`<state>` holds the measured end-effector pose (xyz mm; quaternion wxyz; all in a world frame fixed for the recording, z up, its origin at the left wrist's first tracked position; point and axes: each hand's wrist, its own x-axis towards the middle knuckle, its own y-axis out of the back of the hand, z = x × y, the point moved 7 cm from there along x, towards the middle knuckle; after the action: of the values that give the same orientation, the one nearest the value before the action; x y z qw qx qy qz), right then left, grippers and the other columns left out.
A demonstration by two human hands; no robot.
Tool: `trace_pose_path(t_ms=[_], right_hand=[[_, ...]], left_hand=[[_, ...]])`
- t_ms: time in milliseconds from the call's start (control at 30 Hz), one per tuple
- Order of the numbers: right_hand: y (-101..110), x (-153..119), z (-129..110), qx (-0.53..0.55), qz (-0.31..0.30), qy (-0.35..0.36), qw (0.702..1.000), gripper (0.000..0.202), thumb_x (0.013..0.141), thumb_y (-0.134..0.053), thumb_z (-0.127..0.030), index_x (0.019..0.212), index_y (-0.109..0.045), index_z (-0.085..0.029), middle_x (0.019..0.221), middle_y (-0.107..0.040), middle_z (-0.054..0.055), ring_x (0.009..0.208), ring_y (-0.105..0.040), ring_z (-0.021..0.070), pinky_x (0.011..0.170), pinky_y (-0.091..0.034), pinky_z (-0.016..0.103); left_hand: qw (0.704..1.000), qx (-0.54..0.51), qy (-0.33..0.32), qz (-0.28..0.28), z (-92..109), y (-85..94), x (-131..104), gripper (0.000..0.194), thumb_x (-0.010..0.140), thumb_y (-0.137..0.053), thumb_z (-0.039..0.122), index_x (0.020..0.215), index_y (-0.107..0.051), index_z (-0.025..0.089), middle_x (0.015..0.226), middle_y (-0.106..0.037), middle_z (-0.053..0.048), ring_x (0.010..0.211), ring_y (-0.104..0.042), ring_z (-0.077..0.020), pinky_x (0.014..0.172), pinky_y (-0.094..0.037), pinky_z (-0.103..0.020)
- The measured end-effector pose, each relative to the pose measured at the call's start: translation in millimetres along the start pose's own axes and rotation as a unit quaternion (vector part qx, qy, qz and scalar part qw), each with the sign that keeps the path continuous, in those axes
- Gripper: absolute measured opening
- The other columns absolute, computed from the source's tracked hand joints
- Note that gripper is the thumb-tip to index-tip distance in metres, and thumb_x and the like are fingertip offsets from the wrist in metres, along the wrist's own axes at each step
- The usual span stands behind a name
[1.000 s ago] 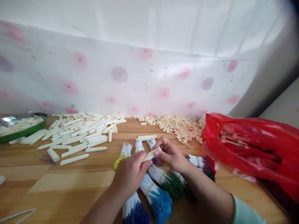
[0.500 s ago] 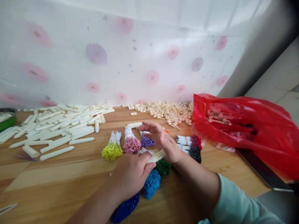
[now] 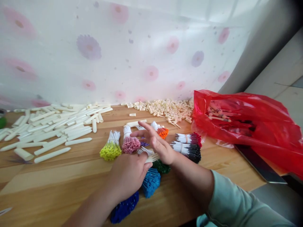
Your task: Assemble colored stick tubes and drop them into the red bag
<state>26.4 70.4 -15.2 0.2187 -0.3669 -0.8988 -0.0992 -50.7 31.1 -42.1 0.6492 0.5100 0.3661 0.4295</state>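
My left hand (image 3: 129, 168) pinches a short cream plastic tube with slits (image 3: 152, 158) between thumb and fingers. My right hand (image 3: 158, 145) is open, its fingers spread, and the heel of its palm meets the far end of that tube. Under and around both hands lie banded bundles of thin white sticks with coloured tips: light blue (image 3: 151, 183), dark blue (image 3: 124, 208), green (image 3: 162, 166), pink (image 3: 131, 143) and yellow (image 3: 110, 148). Purple tips (image 3: 144, 142) are partly hidden behind my right hand.
Long cream tubes (image 3: 54, 126) lie heaped at the left. Small cream slotted pieces (image 3: 170, 110) are piled along the back. Orange (image 3: 162, 130), red (image 3: 189, 138) and black (image 3: 189, 150) bundles lie beyond my right arm. A red plastic bag (image 3: 248, 126) and a dark flat object (image 3: 260, 164) are at the right.
The view has shifted slightly. My right hand's fingers have straightened and spread over the bundles, and the orange bundle now shows more. My left hand keeps its hold on the tube.
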Motion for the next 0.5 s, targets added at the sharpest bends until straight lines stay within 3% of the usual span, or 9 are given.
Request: trace_pose_path(t_ms=[400, 500], right_hand=[[2.8, 1.6, -3.1, -0.028, 0.025, -0.008, 0.999, 0.059, 0.092, -0.039, -0.052, 0.141, -0.028, -0.022, 0.122, -0.054, 0.010, 0.119, -0.047, 0.0226, 0.101, -0.036, 0.045], [10.1, 3.4, -1.1, -0.038, 0.114, -0.018, 0.993, 0.047, 0.089, -0.047, -0.048, 0.127, -0.046, -0.020, 0.108, -0.061, 0.008, 0.107, -0.054, 0.0205, 0.096, -0.041, 0.041]], left_hand=[[1.000, -0.010, 0.003, 0.018, 0.6, -0.2, 3.3, 0.031, 0.089, -0.039, 0.044, 0.092, -0.062, 0.024, 0.076, -0.069, -0.006, 0.069, -0.063, -0.0263, 0.059, -0.036, -0.030], [0.999, -0.039, 0.017, 0.025, -4.6, 4.7, 4.6, 0.028, 0.088, -0.041, 0.043, 0.088, -0.061, 0.023, 0.075, -0.067, -0.005, 0.070, -0.062, -0.0245, 0.059, -0.035, -0.029]])
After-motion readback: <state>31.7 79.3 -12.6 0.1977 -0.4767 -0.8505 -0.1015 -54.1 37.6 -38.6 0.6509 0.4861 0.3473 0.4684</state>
